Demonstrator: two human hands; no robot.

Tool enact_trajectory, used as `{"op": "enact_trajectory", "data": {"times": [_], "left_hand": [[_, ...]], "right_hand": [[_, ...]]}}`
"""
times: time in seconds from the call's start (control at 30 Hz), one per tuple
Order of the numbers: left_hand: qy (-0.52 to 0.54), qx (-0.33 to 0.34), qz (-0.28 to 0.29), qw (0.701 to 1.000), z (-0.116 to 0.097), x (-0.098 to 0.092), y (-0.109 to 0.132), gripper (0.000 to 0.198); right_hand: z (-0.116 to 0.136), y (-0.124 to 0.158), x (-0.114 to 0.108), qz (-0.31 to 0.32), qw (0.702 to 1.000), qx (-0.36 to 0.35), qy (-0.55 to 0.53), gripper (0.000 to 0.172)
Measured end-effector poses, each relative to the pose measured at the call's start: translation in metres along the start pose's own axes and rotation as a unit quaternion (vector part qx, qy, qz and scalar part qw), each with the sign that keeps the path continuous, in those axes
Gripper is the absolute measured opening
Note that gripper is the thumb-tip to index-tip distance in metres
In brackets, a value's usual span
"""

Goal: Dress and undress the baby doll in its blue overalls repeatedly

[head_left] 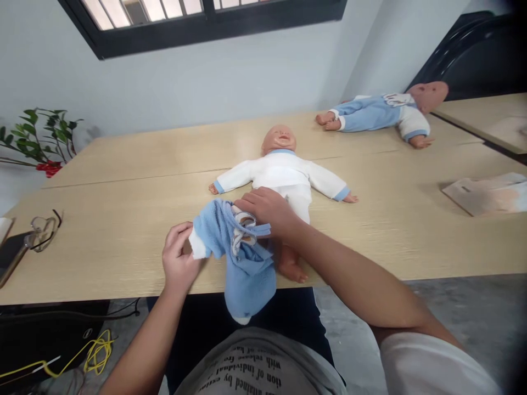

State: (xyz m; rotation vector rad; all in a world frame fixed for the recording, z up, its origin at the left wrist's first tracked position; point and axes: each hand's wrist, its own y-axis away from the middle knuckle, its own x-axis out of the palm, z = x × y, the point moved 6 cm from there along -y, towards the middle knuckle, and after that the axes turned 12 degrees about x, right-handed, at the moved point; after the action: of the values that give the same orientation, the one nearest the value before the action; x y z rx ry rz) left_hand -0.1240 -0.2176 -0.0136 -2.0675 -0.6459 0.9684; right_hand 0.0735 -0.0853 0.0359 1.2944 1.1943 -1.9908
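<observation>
A baby doll [280, 173] in a white top lies on its back on the wooden table [123, 230], head away from me, one bare foot near the front edge. Blue baby trousers [247, 269] are bunched over its legs and hang off the table's edge. My left hand [178, 258] is closed on the white cuff of one trouser leg. My right hand [267, 211] is closed on the trousers' waistband at the doll's hips.
A second doll [379, 112] in blue clothes lies at the back right. Flat packaging [486, 193] rests on the right. Glasses [44, 229] and a phone [12, 255] are at the left edge, a plant [39, 137] behind. Yellow cable [93, 354] lies on the floor.
</observation>
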Motion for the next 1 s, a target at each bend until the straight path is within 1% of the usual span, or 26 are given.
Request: {"op": "enact_trajectory", "data": {"times": [0.07, 0.17, 0.27, 0.33, 0.4, 0.43, 0.47, 0.57, 0.6, 0.67, 0.77, 0.9, 0.93, 0.97, 1.0], "left_hand": [[0.008, -0.015, 0.012, 1.0, 0.002, 0.002, 0.001, 0.033], [0.016, -0.047, 0.025, 0.998, 0.005, 0.005, 0.001, 0.039], [0.027, -0.07, 0.048, 0.996, 0.007, 0.008, 0.0, 0.033], [0.051, -0.057, 0.081, 0.994, 0.006, 0.013, -0.001, 0.026], [0.068, -0.03, 0.107, 0.992, 0.003, 0.017, -0.002, 0.024], [0.064, -0.019, 0.104, 0.992, 0.002, 0.016, -0.002, 0.025], [0.051, -0.009, 0.088, 0.995, 0.001, 0.014, -0.003, 0.028], [-0.007, 0.002, 0.013, 1.0, -0.001, 0.004, -0.003, 0.032], [-0.017, 0.001, -0.005, 1.0, -0.002, 0.002, -0.003, 0.032], [-0.006, -0.009, -0.012, 1.0, -0.002, 0.002, -0.003, 0.033], [0.064, -0.048, 0.021, 0.997, 0.0, 0.009, -0.003, 0.041], [0.15, -0.138, 0.079, 0.976, 0.002, 0.027, 0.0, 0.053], [0.161, -0.151, 0.091, 0.971, 0.001, 0.032, 0.0, 0.051], [0.166, -0.154, 0.108, 0.968, -0.002, 0.038, -0.001, 0.045], [0.166, -0.149, 0.128, 0.966, -0.006, 0.044, -0.003, 0.035]], "right_hand": [[0.0, -0.001, 0.001, 0.008, 1.0, 0.001, 0.002, 0.024], [0.002, -0.001, 0.002, 0.023, 1.0, -0.011, 0.004, 0.029], [0.005, 0.0, 0.003, 0.032, 0.999, -0.027, 0.009, 0.029], [0.006, 0.0, 0.004, 0.027, 0.999, -0.02, 0.015, 0.024], [0.005, -0.001, 0.005, 0.018, 1.0, 0.001, 0.022, 0.02], [0.006, -0.001, 0.005, 0.012, 1.0, 0.012, 0.026, 0.019], [0.006, -0.001, 0.005, 0.006, 0.999, 0.022, 0.031, 0.019], [0.01, -0.001, 0.007, 0.001, 0.998, 0.026, 0.063, 0.018], [0.011, -0.001, 0.008, 0.002, 0.997, 0.022, 0.074, 0.018], [0.014, -0.001, 0.008, 0.003, 0.996, 0.013, 0.088, 0.018], [0.015, -0.001, 0.008, -0.005, 0.996, 0.01, 0.093, 0.016], [0.015, -0.001, 0.01, -0.029, 0.994, 0.018, 0.102, 0.016], [0.015, -0.001, 0.011, -0.034, 0.994, 0.02, 0.103, 0.016], [0.016, -0.001, 0.012, -0.037, 0.994, 0.021, 0.102, 0.017], [0.018, -0.001, 0.012, -0.039, 0.994, 0.021, 0.1, 0.017]]}}
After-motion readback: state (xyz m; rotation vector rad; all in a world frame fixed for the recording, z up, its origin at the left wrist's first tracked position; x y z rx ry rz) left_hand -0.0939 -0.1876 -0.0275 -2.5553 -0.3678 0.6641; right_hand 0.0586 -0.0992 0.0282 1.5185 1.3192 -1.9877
